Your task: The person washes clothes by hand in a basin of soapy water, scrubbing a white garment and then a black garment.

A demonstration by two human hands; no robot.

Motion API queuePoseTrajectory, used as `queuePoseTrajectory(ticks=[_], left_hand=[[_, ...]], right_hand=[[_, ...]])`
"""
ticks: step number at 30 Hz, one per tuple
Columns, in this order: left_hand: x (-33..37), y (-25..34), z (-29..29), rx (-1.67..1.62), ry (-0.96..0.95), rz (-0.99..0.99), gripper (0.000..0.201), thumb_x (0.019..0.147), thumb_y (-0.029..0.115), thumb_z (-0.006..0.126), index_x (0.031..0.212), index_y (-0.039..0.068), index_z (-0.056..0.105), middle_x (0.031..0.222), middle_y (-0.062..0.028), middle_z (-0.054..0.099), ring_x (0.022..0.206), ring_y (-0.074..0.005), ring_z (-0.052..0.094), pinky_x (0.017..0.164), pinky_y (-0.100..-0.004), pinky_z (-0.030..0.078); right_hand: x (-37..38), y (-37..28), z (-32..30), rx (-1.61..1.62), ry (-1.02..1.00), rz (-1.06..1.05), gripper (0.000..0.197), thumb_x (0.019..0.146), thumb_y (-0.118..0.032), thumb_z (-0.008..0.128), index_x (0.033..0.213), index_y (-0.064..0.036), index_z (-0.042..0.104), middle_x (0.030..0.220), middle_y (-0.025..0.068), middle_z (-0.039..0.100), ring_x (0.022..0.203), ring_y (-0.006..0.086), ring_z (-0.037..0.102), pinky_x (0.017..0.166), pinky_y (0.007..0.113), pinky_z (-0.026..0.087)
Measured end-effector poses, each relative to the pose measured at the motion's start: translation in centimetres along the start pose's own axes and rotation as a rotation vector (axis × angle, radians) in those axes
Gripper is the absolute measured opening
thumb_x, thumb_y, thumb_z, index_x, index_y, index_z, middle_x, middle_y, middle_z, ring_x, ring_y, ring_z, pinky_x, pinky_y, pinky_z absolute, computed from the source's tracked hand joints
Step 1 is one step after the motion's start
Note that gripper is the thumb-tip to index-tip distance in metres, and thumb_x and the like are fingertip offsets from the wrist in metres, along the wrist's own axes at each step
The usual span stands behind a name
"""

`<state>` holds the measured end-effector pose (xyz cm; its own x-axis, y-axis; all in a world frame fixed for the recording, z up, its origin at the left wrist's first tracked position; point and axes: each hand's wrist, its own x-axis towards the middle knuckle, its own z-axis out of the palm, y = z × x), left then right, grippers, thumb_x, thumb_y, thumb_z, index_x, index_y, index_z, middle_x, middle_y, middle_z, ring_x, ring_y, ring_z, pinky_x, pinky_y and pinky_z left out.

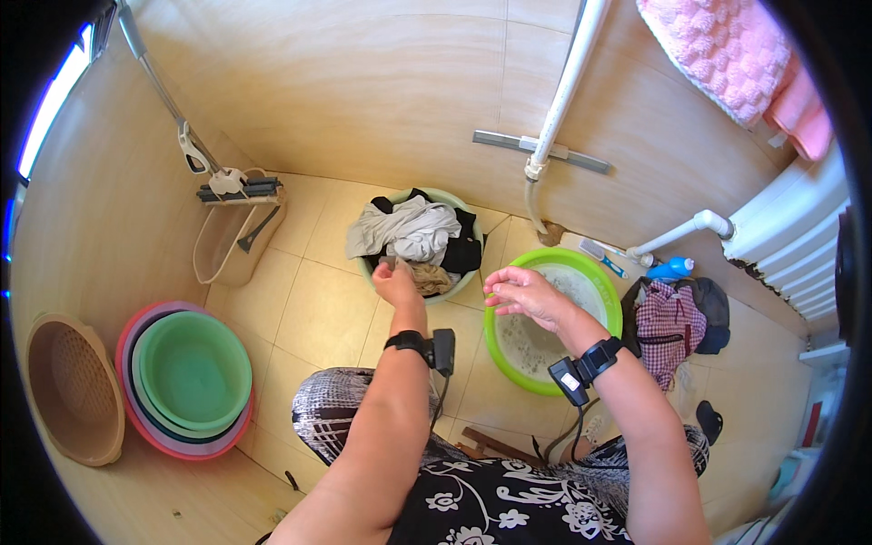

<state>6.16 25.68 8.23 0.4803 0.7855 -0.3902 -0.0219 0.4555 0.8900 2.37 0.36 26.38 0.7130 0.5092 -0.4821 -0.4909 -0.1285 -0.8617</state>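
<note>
My left hand (397, 283) is at the near edge of a pale green basin (445, 195) heaped with clothes. Its fingers are curled closed beside a tan cloth (429, 278); what they hold, if anything, is hidden. A light grey garment (413, 227) lies on top of the heap, with black clothing (466, 245) under and beside it. Over the left rim of a bright green basin (495, 350) hangs my right hand (531, 298), open, its fingers loosely bent and slightly apart with nothing in them. Foamy water (572, 282) fills that basin. Both wrists wear black straps with small devices.
Stacked basins (195, 368) and a tan basin (74, 391) stand at left, near a mop (227, 182) in its bucket (232, 241). Right of the green basin lie a brush (604, 259), a blue bottle (672, 269) and checked clothing (668, 322). A white pipe (568, 86) runs down the wall.
</note>
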Motion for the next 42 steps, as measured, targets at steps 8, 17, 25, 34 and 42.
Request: queuePoseTrajectory(ticks=[8, 17, 25, 34, 42], left_hand=[[-5.8, 1.1, 0.1, 0.239, -0.020, -0.494, 0.018, 0.077, 0.016, 0.066, 0.073, 0.005, 0.052, 0.063, -0.0033, 0.050, 0.052, -0.0154, 0.046, 0.046, -0.0311, 0.036], [-24.0, 6.8, 11.0, 0.147, -1.420, -0.671, 0.013, 0.090, 0.020, 0.054, 0.098, 0.012, 0.059, 0.083, 0.0005, 0.062, 0.071, -0.0106, 0.060, 0.061, -0.0237, 0.048], [-37.9, 9.5, 17.1, 0.104, -1.846, -0.587, 0.031, 0.093, 0.018, 0.050, 0.122, 0.006, 0.053, 0.098, -0.0058, 0.063, 0.085, -0.0121, 0.058, 0.073, -0.0257, 0.049], [-41.8, -2.0, 19.4, 0.615, -1.949, -0.671, 0.039, 0.091, 0.019, 0.051, 0.128, 0.010, 0.045, 0.100, -0.0042, 0.063, 0.086, -0.0118, 0.056, 0.073, -0.0262, 0.048], [-43.0, -10.2, 17.5, 0.736, -1.802, -0.840, 0.047, 0.091, 0.021, 0.054, 0.134, 0.010, 0.038, 0.114, -0.0062, 0.058, 0.100, -0.0148, 0.054, 0.083, -0.0300, 0.046]], right_hand=[[-1.1, -2.5, -1.3, -0.061, -0.010, -0.014, 0.022, 0.090, -0.017, 0.054, 0.108, -0.0044, 0.052, 0.104, 0.0067, 0.057, 0.093, 0.0177, 0.059, 0.079, 0.031, 0.051], [-9.8, -9.9, -9.5, -0.349, -0.009, 0.078, 0.029, 0.093, -0.026, 0.049, 0.111, -0.0043, 0.053, 0.104, 0.0081, 0.061, 0.091, 0.0159, 0.061, 0.077, 0.031, 0.049], [-26.1, -18.8, -17.2, -0.607, 0.259, 0.138, 0.031, 0.093, -0.025, 0.050, 0.114, -0.0028, 0.054, 0.109, 0.0093, 0.060, 0.089, 0.0179, 0.063, 0.077, 0.029, 0.051], [-26.1, 4.0, -30.2, 0.037, 0.721, -0.057, 0.030, 0.090, -0.025, 0.055, 0.114, -0.0057, 0.053, 0.104, 0.0069, 0.060, 0.093, 0.0156, 0.060, 0.079, 0.031, 0.050], [-17.8, 21.1, -30.8, -1.011, 1.245, 0.342, 0.077, 0.069, -0.038, 0.072, 0.134, -0.0171, 0.036, 0.139, 0.0129, 0.033, 0.126, 0.0301, 0.036, 0.098, 0.055, 0.030]])
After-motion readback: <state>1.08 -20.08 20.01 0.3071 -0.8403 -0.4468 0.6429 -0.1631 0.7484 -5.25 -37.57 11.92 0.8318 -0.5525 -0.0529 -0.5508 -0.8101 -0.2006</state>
